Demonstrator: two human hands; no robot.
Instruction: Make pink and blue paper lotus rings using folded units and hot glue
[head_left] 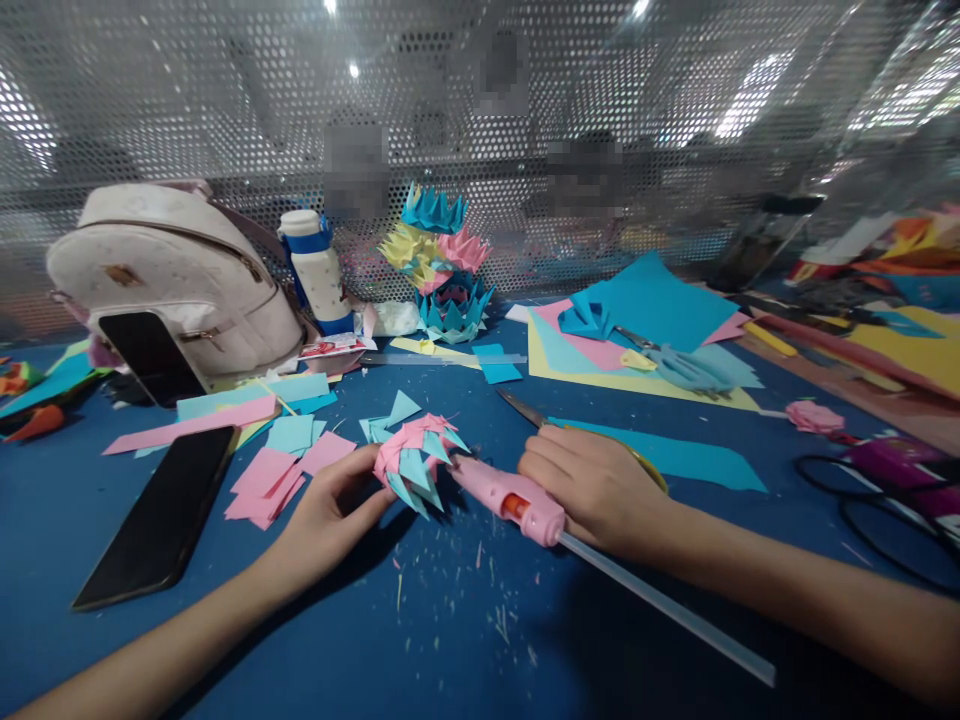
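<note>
Between the thumb and fingers of my left hand (341,505) is a folded paper flower (416,462) with pink and light-blue pointed petals. My right hand (589,480) is wrapped round a pink hot glue gun (510,497), its nozzle close to the flower's right edge; whether they touch I cannot tell. A long clear glue stick (667,610) sticks out of the gun's rear. Just beyond my right hand lie scissors (525,408) with yellow handles, partly hidden by it. Pink paper pieces (264,487) are stacked left of the flower.
A black phone (161,520) lies at left, before a white backpack (176,270) and a bottle (315,275). Stacked paper flowers (450,300) stand against the perforated metal screen. Light-blue scissors (686,367) rest on coloured sheets (652,300). A black cable (847,520) loops at right.
</note>
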